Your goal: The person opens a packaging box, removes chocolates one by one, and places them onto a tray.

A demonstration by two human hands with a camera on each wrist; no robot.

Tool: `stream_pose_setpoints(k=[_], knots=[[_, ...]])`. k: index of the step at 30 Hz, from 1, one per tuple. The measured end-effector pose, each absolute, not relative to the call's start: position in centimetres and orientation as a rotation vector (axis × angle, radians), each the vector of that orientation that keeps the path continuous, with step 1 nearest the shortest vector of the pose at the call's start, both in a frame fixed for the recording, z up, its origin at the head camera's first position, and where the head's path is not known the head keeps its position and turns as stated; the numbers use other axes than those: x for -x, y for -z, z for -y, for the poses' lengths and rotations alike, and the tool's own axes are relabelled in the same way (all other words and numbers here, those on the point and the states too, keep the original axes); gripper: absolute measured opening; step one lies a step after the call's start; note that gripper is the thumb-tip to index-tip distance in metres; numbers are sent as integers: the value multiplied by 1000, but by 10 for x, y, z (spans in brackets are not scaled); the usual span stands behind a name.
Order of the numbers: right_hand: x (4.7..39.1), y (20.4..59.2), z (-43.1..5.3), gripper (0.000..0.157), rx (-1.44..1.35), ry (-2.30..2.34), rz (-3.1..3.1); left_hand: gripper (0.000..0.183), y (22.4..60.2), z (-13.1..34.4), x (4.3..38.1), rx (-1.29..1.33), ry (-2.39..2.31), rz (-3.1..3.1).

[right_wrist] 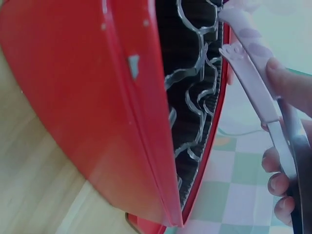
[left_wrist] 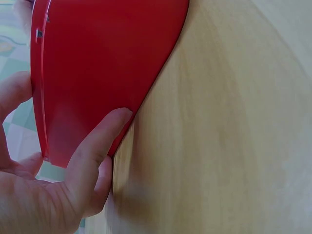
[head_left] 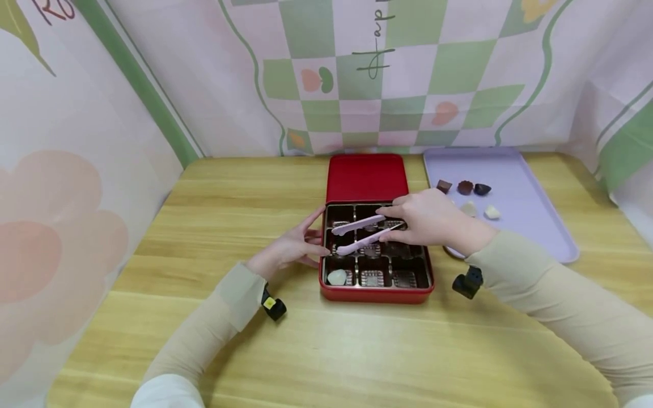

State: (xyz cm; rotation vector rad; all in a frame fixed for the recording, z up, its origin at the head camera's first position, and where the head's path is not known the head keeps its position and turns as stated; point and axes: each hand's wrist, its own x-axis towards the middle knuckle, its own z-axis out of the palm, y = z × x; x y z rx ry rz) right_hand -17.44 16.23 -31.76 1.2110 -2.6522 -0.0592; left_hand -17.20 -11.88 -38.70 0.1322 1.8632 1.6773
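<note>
A red tin [head_left: 377,294] lies open on the table, its dark insert [head_left: 374,263] divided into compartments. In the front left compartment sits a whitish chocolate-like piece [head_left: 336,277]. My left hand [head_left: 291,247] rests against the tin's left side with fingers spread; in the left wrist view a fingertip [left_wrist: 119,117] touches the red wall. Above the insert, my right hand [head_left: 433,221] holds lilac-tipped tongs [head_left: 359,224] with metal arms [right_wrist: 287,151]. The tong tips point left and stand apart, with nothing seen between them. The right hand hides part of the insert.
Behind the compartments lies the tin's red lid [head_left: 367,177]. A lilac tray [head_left: 530,226] at the right bears several pieces, among them a dark scalloped chocolate [head_left: 465,187] and a white piece [head_left: 492,212]. A patterned cloth [head_left: 357,73] hangs behind the wooden table [head_left: 326,362].
</note>
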Motion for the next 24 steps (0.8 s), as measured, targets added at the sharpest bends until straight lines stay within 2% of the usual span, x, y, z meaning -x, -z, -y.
stream_pose_setpoints(k=[15, 24], knots=[[171, 309, -142, 47, -1261, 252, 2607, 101, 393, 121, 173, -140, -1697, -1854], [167, 305, -122, 38, -1278, 395, 2532, 99, 390, 119, 172, -160, -1695, -1866]])
